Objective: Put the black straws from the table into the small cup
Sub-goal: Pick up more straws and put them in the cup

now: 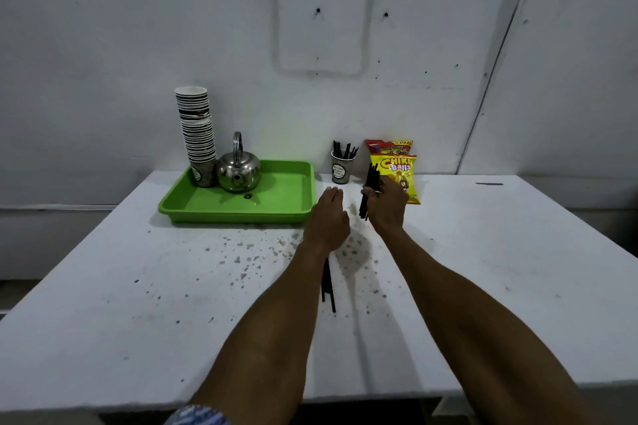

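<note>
A bundle of black straws (pixel 368 190) is gripped upright in the right hand (pixel 388 205) just before the small cup (pixel 341 167), seemingly for dropping in, while the left hand (pixel 328 221) hovers open, empty, above loose straws (pixel 328 281) on the counter (pixel 138 304).

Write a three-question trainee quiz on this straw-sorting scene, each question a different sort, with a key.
1. True or false: the right hand holds a bundle of black straws.
2. What stands on the green tray? A) the snack bags B) the kettle and cup stack C) the small cup
3. Fill in: loose straws lie on the table beneath the left ____.

Key: 1 true; 2 B; 3 forearm. The left hand holds nothing visible.
</note>
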A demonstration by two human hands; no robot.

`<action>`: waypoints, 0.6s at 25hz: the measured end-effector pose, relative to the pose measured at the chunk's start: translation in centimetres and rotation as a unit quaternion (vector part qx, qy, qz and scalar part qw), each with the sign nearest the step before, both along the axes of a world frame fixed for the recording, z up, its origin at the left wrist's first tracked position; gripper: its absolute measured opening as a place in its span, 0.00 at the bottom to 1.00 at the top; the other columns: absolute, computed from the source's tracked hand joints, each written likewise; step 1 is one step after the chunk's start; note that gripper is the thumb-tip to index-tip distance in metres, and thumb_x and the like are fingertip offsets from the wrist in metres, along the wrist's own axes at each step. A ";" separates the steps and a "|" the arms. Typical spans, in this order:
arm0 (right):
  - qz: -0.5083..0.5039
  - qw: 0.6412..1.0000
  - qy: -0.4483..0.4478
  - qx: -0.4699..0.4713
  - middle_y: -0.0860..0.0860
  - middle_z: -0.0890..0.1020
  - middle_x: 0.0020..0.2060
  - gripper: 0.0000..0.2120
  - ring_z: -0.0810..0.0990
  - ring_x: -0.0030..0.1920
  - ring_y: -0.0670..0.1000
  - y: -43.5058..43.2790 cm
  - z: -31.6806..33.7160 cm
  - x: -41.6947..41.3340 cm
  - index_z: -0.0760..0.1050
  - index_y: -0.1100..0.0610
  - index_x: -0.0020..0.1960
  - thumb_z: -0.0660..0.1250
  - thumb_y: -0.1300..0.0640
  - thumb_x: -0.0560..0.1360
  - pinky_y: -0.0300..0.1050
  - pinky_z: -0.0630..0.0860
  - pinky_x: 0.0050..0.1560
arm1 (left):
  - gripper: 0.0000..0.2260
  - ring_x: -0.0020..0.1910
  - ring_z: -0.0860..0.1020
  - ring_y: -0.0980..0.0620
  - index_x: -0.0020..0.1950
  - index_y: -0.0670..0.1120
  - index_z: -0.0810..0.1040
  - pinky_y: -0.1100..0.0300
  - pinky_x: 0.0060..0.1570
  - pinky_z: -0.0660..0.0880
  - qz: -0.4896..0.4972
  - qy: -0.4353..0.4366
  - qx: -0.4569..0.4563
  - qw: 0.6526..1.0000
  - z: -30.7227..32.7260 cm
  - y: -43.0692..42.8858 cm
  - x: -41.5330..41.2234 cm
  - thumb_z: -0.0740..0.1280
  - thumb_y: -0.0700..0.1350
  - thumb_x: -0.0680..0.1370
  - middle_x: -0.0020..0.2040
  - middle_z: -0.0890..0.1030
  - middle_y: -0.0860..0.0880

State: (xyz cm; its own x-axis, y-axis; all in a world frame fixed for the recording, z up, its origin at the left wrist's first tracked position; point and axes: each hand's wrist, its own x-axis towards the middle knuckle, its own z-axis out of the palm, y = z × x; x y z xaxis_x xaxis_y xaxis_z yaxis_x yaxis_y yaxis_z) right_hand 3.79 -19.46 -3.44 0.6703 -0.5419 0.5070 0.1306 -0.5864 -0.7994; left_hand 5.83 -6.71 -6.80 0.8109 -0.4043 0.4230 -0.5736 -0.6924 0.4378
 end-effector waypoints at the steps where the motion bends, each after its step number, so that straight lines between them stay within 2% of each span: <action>1: -0.001 1.000 -0.010 -0.001 0.59 0.86 0.48 0.07 0.84 0.49 0.57 -0.4 0.8 1.2 0.81 0.65 0.51 0.69 0.67 0.73 0.39 0.72 0.45 | 0.24 0.78 0.60 0.43 0.76 0.35 0.61 0.48 0.76 0.62 0.001 -0.001 -0.018 1.000 0.6 -0.3 1.0 0.60 0.39 0.80 0.77 0.64 0.38; 7: 0.008 0.999 -0.040 0.008 0.60 0.85 0.46 0.07 0.83 0.47 0.57 -2.4 5.8 11.3 0.80 0.65 0.49 0.71 0.66 0.71 0.35 0.68 0.40 | 0.27 0.74 0.65 0.40 0.74 0.33 0.63 0.52 0.71 0.63 0.048 0.040 -0.109 0.992 2.8 -2.8 10.3 0.66 0.39 0.78 0.73 0.67 0.37; 11: 0.022 0.998 -0.053 0.002 0.56 0.86 0.48 0.07 0.84 0.49 0.54 -3.2 6.9 16.6 0.80 0.63 0.49 0.72 0.64 0.71 0.43 0.76 0.51 | 0.41 0.77 0.60 0.40 0.79 0.35 0.52 0.53 0.74 0.59 0.074 0.099 -0.129 0.984 2.6 -4.0 15.9 0.72 0.45 0.75 0.77 0.61 0.37; 15: 0.030 0.998 -0.050 0.003 0.57 0.86 0.48 0.09 0.84 0.50 0.56 -3.9 6.1 20.1 0.79 0.62 0.51 0.72 0.62 0.72 0.47 0.77 0.55 | 0.46 0.76 0.62 0.39 0.79 0.35 0.51 0.53 0.73 0.61 0.063 0.114 -0.147 0.980 1.7 -5.4 19.2 0.76 0.47 0.72 0.77 0.62 0.36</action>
